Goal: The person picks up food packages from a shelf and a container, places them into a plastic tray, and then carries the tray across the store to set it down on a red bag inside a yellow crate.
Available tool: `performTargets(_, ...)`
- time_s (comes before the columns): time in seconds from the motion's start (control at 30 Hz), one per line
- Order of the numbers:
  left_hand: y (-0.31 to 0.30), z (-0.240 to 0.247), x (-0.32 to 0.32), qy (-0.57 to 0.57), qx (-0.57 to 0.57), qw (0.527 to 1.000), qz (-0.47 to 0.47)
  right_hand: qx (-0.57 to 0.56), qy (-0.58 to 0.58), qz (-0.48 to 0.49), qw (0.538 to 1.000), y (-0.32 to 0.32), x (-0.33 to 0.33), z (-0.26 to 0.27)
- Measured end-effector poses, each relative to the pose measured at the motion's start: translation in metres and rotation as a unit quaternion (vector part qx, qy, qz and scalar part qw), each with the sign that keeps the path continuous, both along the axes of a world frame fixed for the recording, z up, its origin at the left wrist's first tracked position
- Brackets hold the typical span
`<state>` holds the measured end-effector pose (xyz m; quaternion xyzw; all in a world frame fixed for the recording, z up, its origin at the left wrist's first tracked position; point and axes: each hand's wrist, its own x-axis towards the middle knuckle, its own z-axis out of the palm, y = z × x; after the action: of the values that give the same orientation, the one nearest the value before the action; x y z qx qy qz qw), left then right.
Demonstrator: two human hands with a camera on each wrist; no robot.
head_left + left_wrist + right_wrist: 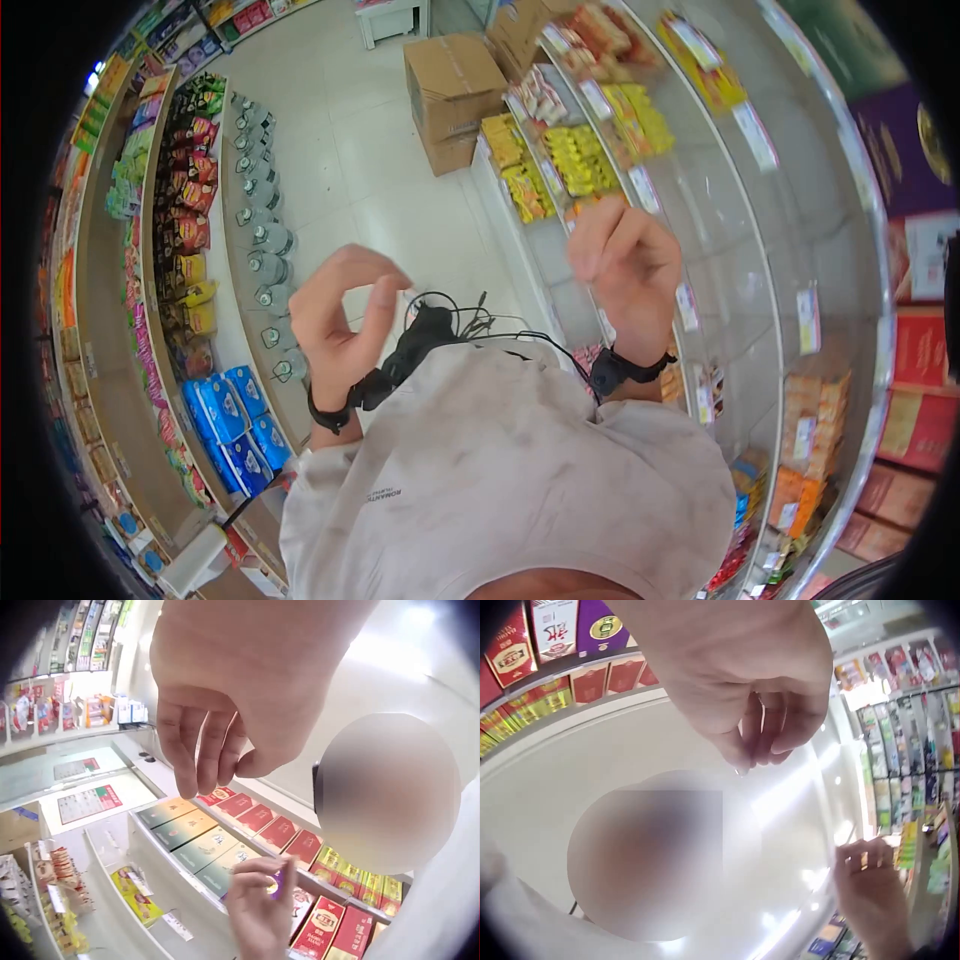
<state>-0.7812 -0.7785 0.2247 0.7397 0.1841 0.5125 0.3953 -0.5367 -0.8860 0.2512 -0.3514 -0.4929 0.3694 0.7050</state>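
My left hand (328, 322) is raised in front of my body, its fingers loosely bent toward the thumb with nothing between them. The right hand (638, 268) hangs in the air to the other side, fingers loosely curled and also holding nothing. In the head view it overlaps the snack shelf (748, 215). The left wrist view shows the left hand (232, 682) with its fingers pointing down. Bent fingers of the right hand (757, 667) show close up in the right wrist view. Each wrist wears a black strap, the right one (630, 372) near a cable.
Yellow snack packs (580, 160) fill part of the right shelves. Large water bottles (268, 238) line the floor along the left shelf, with blue packs (228, 415) nearer. Cardboard boxes (455, 95) stand ahead on the tiled floor. Red gift boxes (319, 926) sit on a shelf.
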Motion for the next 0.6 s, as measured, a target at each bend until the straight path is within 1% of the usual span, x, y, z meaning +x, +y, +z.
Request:
performTargets(0.1, 0.085, 0.036, 0.009, 0.0, 0.049, 0.996, -0.075, -0.048, -0.004, -0.075, 0.996, 0.073, 0.03, 0.0)
performTargets(0.2, 0.161, 0.051, 0.03, -0.02, 0.057, 0.987, -0.146, -0.075, -0.072, -0.119, 0.987, 0.137, 0.049, 0.014)
performTargets(0.3, 0.225, 0.064, 0.057, -0.044, 0.151, 0.964, -0.216, -0.203, -0.148, -0.145, 0.957, 0.203, 0.06, 0.013)
performTargets(0.33, 0.244, 0.07, 0.066, -0.05, 0.183, 0.953, -0.234, -0.223, -0.155, -0.153, 0.95, 0.229, 0.068, 0.006)
performTargets(0.4, 0.274, 0.079, 0.086, -0.094, 0.183, 0.945, -0.255, -0.26, -0.171, -0.159, 0.937, 0.282, 0.092, -0.023)
performTargets(0.43, 0.288, 0.081, 0.096, -0.119, 0.177, 0.941, -0.262, -0.258, -0.224, -0.176, 0.923, 0.307, 0.108, -0.04)
performTargets(0.5, 0.322, 0.088, 0.12, -0.149, 0.181, 0.935, -0.265, -0.203, -0.295, -0.228, 0.905, 0.348, 0.134, -0.05)
performTargets(0.53, 0.332, 0.088, 0.134, -0.16, 0.179, 0.94, -0.243, -0.177, -0.32, -0.254, 0.895, 0.364, 0.145, -0.055)
performTargets(0.57, 0.343, 0.089, 0.148, -0.171, 0.177, 0.944, -0.222, -0.153, -0.318, -0.284, 0.892, 0.374, 0.154, -0.053)
performTargets(0.6, 0.35, 0.091, 0.166, -0.183, 0.171, 0.952, -0.178, -0.132, -0.313, -0.313, 0.887, 0.385, 0.163, -0.046)
